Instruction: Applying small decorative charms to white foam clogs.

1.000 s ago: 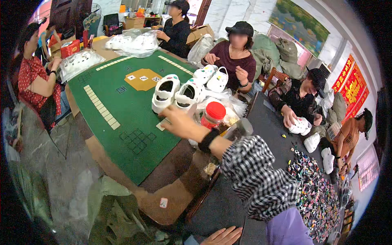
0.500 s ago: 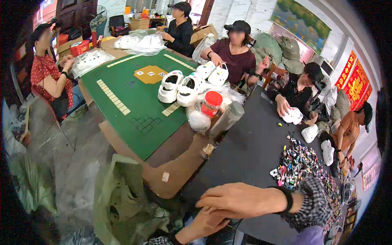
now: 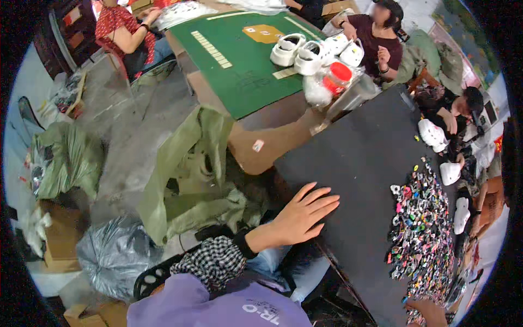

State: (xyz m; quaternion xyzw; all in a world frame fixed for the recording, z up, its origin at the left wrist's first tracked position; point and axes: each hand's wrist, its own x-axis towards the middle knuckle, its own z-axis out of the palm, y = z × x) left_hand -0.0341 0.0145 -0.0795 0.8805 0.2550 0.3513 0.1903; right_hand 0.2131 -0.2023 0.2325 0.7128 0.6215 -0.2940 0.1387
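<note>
My left hand [image 3: 302, 215] lies with fingers spread at the near left edge of the black table [image 3: 338, 158], holding nothing. A checked sleeve and a black wristband are behind it. At the lower right rim, my right hand [image 3: 427, 312] shows only in part, by the near end of a pile of small multicoloured shoe charms [image 3: 419, 229]. Its fingers cannot be made out. White clogs [image 3: 462, 215] stand along the far side of the pile, with another clog [image 3: 433, 135] near a co-worker in black.
A green-topped table [image 3: 256, 98] holds white clogs [image 3: 308, 57], a red-lidded jar [image 3: 339, 73] and a grey bottle [image 3: 354, 98]. An open green sack [image 3: 185, 180] stands left of my hand; a grey plastic bag [image 3: 117, 256] lies beyond it. Co-workers sit around both tables.
My hands, together before, are now apart: the left rests spread at the table edge, the right is at the lower right by the charms. The view has swung downward and left.
</note>
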